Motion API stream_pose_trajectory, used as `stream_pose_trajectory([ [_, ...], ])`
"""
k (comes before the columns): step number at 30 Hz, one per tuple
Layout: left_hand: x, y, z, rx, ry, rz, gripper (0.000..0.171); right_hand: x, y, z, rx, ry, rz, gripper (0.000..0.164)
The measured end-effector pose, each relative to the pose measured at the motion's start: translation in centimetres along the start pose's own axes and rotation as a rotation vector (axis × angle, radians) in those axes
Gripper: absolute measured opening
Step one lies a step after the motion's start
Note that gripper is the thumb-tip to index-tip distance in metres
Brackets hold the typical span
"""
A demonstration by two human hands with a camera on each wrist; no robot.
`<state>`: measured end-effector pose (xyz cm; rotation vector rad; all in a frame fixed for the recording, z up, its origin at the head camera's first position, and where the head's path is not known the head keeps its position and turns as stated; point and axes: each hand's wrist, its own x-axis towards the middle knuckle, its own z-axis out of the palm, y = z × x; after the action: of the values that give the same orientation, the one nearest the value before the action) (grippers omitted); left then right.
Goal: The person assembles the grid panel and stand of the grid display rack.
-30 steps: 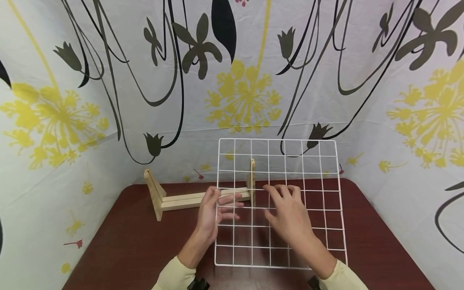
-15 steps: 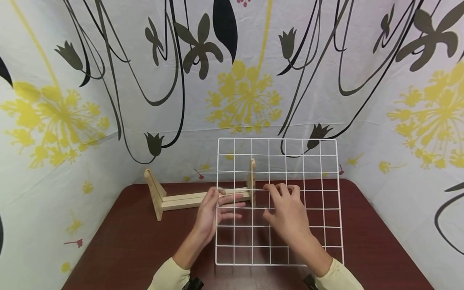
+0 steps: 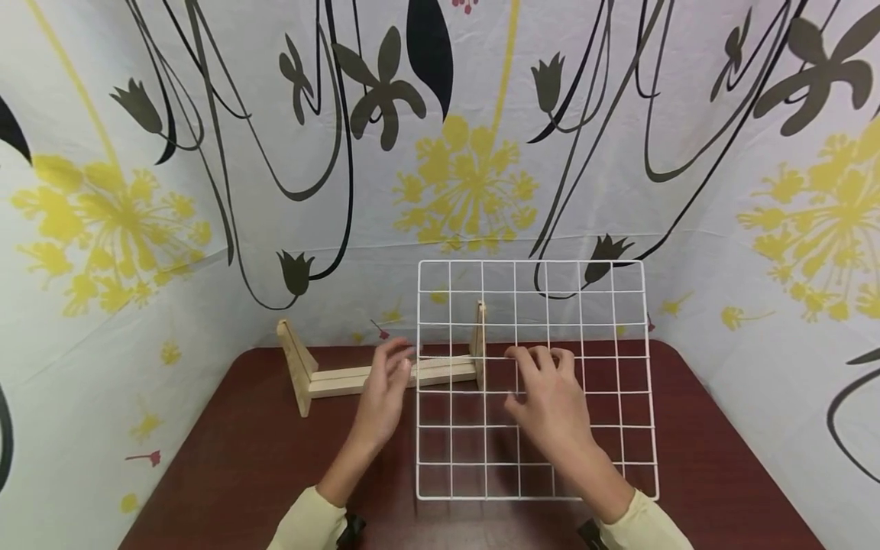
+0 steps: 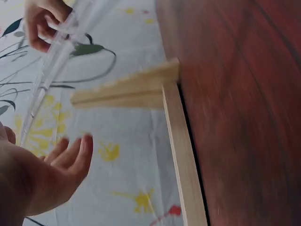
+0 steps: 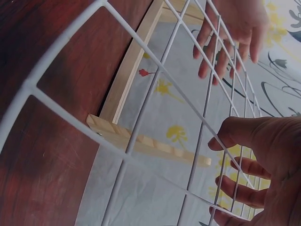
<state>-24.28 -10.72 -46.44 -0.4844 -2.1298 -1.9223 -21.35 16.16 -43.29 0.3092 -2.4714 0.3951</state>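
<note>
A white wire grid panel (image 3: 484,392) is held up, tilted, in front of me. My right hand (image 3: 553,405) grips it from the near side, with fingers bent over a crosswire near the middle and the thumb lower down. In the right wrist view, those fingers (image 5: 249,165) hook through the grid's squares. My left hand (image 3: 381,397) is just off the panel's left edge, fingers loosely extended and holding nothing; the left wrist view shows its fingers (image 4: 70,160) apart from the panel. Behind the grid lies a pale wooden stand (image 3: 337,381), partly seen through the wires.
The stand has two upright end pieces, the left one (image 3: 294,370) leaning outward, joined by a long rail (image 4: 181,165). It rests on a dark red-brown table (image 3: 227,458). Flower-printed cloth (image 3: 241,191) surrounds the table at the back and both sides.
My left hand has let go of the grid's left edge and moved left, out from behind the wires. The right hand keeps its grip, and the panel has shifted slightly right.
</note>
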Motion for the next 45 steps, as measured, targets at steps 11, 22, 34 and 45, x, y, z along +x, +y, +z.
stream_pose_trajectory([
  [11, 0.7, -1.2, -5.1, 0.359, 0.304, 0.284, 0.057, 0.0, 0.2, -0.2, -0.014, 0.03, 0.002, 0.063],
  [22, 2.1, -1.5, -12.5, 0.304, 0.603, 0.242, 0.052, 0.1, 0.3, -0.4, 0.006, 0.096, -0.026, 0.064],
  [34, 1.8, -3.3, -16.3, -0.179, 0.495, -0.255, 0.073, -0.1, 0.6, -0.4, 0.01, 0.096, -0.025, 0.064],
  [45, 2.9, -5.4, -16.2, -0.272, 0.335, -0.365, 0.082, -0.3, 0.7, -0.5, 0.016, 0.104, -0.023, 0.064],
])
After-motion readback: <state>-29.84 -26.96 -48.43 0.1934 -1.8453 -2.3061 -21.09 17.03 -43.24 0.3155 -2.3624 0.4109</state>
